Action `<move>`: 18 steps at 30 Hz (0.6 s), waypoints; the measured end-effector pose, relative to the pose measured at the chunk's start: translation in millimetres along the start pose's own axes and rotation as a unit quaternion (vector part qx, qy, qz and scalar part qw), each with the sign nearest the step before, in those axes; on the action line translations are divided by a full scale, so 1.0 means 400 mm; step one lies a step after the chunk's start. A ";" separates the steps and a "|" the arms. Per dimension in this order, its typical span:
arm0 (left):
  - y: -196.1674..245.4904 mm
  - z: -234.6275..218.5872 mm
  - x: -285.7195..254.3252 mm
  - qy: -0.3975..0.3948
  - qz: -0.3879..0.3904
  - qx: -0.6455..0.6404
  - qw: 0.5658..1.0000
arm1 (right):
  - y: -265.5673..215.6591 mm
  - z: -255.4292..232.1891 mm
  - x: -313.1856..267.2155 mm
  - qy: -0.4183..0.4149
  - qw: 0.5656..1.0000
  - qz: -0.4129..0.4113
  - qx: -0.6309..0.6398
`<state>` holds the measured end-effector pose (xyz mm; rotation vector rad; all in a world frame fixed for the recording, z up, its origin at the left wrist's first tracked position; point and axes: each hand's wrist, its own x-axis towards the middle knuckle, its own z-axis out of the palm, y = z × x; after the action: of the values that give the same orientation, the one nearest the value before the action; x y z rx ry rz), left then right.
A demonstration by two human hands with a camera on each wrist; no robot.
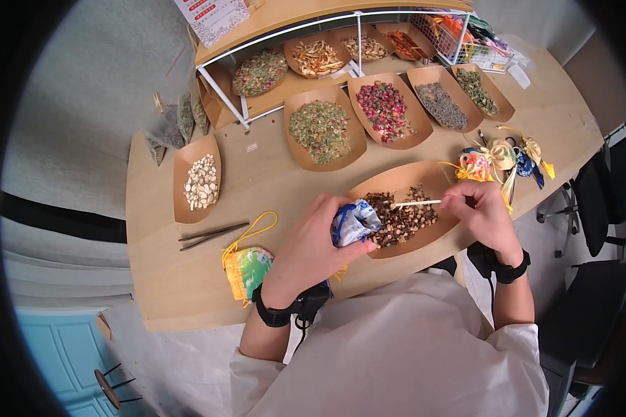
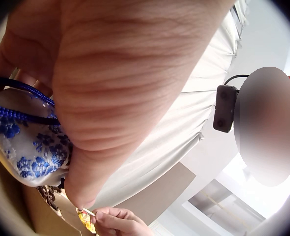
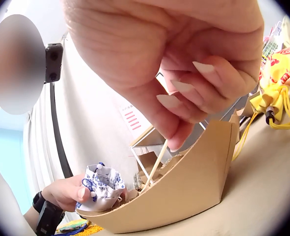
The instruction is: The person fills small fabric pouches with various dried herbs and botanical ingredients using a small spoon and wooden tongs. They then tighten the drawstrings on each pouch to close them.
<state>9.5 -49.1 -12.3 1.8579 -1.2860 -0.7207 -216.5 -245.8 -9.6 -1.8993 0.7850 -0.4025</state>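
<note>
A white pouch with blue flowers (image 1: 355, 222) is gripped by the left hand (image 1: 313, 243), its mouth facing the tray; blue cords show on the same pouch (image 2: 34, 147) in the left wrist view. The right hand (image 1: 483, 214) pinches a thin pale stick (image 1: 419, 203) between thumb and finger. That stick (image 3: 155, 166) reaches down into the brown paper tray (image 3: 184, 189) in the right wrist view. Brown chopped pieces (image 1: 403, 221) lie in the tray below, beside the pouch's mouth. What the stick's far end is made of cannot be seen.
Trays of green herbs (image 1: 320, 132), rosebuds (image 1: 384, 110) and lavender-grey buds (image 1: 440, 104) stand behind. White slices (image 1: 202, 182) fill a tray at left, with dark tweezers (image 1: 213, 237) and a green-yellow pouch (image 1: 249, 270) nearer. Several tied pouches (image 1: 501, 153) lie at right.
</note>
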 end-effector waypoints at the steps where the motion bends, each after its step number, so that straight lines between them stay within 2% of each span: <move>1: 0.000 0.000 0.000 0.000 -0.001 0.000 1.000 | 0.004 -0.004 0.001 0.000 1.000 0.000 0.000; 4: 0.003 0.000 -0.001 0.002 0.000 0.002 1.000 | 0.014 -0.015 0.001 0.001 1.000 0.007 0.001; 10: 0.003 -0.001 -0.001 0.002 0.003 0.007 1.000 | -0.023 -0.005 -0.016 0.017 0.999 -0.035 0.024; 14: 0.003 0.000 -0.002 0.001 0.003 0.003 1.000 | -0.071 0.042 -0.042 0.031 0.996 -0.077 -0.010; 16: 0.003 -0.001 -0.002 0.000 0.004 0.003 1.000 | -0.080 0.051 -0.048 0.039 0.986 -0.128 -0.101; 17: 0.003 -0.002 -0.002 0.000 0.004 0.003 1.000 | -0.080 0.052 -0.045 0.053 0.979 -0.166 -0.105; 18: 0.004 -0.003 -0.001 -0.002 0.000 0.006 1.000 | -0.080 0.048 -0.043 0.052 0.979 -0.167 -0.105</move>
<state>9.4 -48.6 -10.2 1.8671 -1.2949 -0.7184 -206.9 -211.8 11.7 -2.2314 0.5929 -0.6514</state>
